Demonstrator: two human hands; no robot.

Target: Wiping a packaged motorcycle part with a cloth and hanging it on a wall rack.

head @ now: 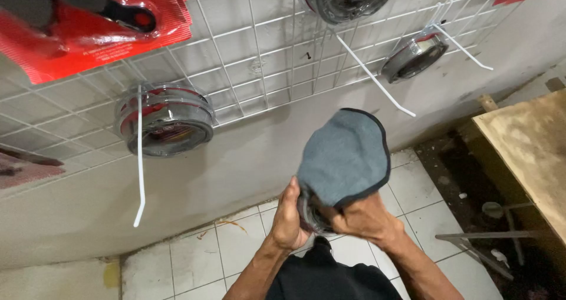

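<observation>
A grey cloth with dark stitched edging (345,158) drapes over a round clear-plastic packaged spool (309,214), held low before a white wire grid panel (253,64). The left hand (289,220) grips the spool's side; the right hand (362,217) clutches the cloth over it. More packaged spools (168,120) hang on white hooks (140,158) above the white tiled floor (236,247).

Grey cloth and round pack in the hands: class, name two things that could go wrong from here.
1. The grey cloth covers the round pack, so the left hand and right hand may fumble it onto the tiled floor.
2. A long white hook juts out just above; the cloth could snag.
</observation>
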